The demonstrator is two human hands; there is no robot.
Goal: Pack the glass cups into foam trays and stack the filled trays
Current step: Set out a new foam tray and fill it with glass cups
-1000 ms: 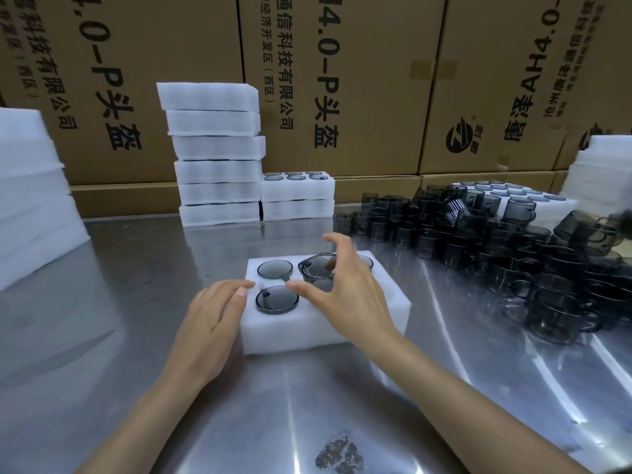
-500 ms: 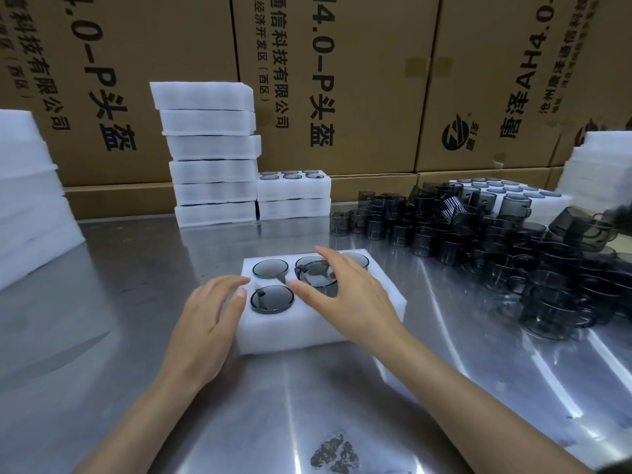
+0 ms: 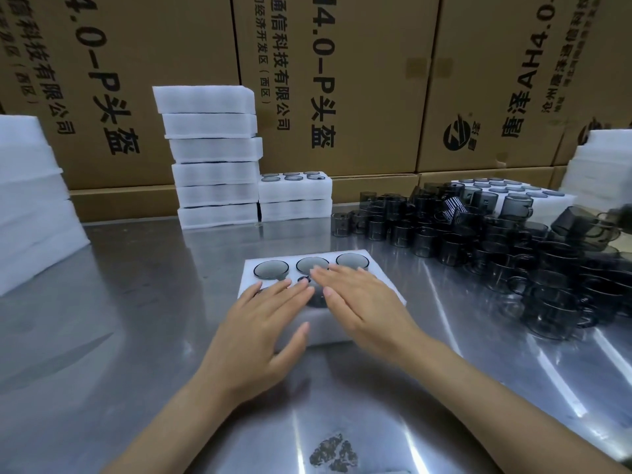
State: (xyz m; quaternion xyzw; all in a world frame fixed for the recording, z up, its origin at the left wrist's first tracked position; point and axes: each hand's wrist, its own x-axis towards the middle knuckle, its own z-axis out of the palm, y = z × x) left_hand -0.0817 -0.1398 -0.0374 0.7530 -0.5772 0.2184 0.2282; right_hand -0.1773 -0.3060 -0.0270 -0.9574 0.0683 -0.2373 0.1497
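A white foam tray (image 3: 251, 270) lies on the metal table in front of me, with dark glass cups (image 3: 271, 269) seated in its back row of holes. My left hand (image 3: 260, 333) lies flat over the tray's near left part, fingers straight. My right hand (image 3: 359, 302) lies flat over the near right part, fingertips reaching the middle cup of the back row. The front row is hidden under my hands. A pile of loose dark glass cups (image 3: 478, 234) covers the table at the right.
A tall stack of foam trays (image 3: 212, 155) and a lower stack of two (image 3: 295, 196) stand at the back. More foam stacks sit at the far left (image 3: 27, 200) and far right (image 3: 602, 165). Another cup-filled tray (image 3: 554, 200) lies behind the pile. Cardboard boxes (image 3: 342, 80) wall the back.
My right hand has left the cup it was setting into the tray and now lies flat on top. My left hand slid from the tray's left side onto its top.
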